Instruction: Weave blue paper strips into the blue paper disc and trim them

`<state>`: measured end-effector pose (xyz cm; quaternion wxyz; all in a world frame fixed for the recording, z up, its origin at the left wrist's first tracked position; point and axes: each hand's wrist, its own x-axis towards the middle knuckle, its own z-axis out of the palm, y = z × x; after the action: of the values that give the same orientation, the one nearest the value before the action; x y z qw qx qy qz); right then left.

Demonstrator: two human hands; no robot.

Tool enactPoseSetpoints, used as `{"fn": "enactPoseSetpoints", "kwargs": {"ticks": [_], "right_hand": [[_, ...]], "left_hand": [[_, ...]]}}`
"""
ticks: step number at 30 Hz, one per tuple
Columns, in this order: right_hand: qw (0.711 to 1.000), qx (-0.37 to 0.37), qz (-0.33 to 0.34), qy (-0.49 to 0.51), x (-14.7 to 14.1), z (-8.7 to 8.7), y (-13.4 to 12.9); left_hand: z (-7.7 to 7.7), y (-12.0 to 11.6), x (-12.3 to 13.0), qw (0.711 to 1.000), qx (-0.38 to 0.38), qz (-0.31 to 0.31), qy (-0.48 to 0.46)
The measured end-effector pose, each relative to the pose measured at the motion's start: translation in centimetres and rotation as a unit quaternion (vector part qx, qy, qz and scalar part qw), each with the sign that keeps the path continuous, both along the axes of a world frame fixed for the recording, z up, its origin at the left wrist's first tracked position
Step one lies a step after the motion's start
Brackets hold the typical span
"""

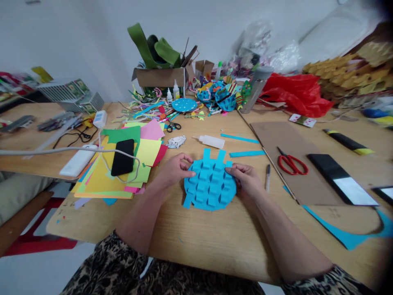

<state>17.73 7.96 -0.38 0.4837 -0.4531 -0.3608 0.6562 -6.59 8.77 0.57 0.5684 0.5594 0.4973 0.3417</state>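
Note:
A blue paper disc (210, 184) with raised woven-looking strips is in front of me, a few strip ends sticking out past its top and lower left edge. My left hand (176, 169) holds its left edge, thumb on top and fingers curled. On the right side, my right hand (247, 179) pinches the rim between thumb and fingers, most of which are hidden below. Just beyond the disc lies a white glue bottle (211, 141) on its side. Two loose blue paper strips (247, 154) rest to the right of the bottle.
Coloured paper sheets (98, 180) with a black phone (123, 157) are piled at left. Red-handled scissors (292, 164) lie on a brown board (319, 188) at right, near a pen (268, 178). Behind stand a craft-filled box (161, 80) and a steel flask (254, 90).

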Motion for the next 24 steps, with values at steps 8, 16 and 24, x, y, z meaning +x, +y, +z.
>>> {"fn": "enactPoseSetpoints", "kwargs": {"ticks": [8,16,24], "right_hand": [[1.000,-0.003,-0.011,0.002,-0.03,0.22,-0.07],[1.000,-0.024,-0.013,-0.005,0.05,0.17,0.08],[1.000,-0.018,-0.012,0.006,0.08,0.06,-0.03]], "left_hand": [[-0.16,0.18,0.02,1.000,0.000,0.014,-0.007],[-0.08,0.02,0.37,1.000,-0.005,0.014,-0.008],[-0.36,0.12,0.32,1.000,0.002,0.014,-0.016]]}}
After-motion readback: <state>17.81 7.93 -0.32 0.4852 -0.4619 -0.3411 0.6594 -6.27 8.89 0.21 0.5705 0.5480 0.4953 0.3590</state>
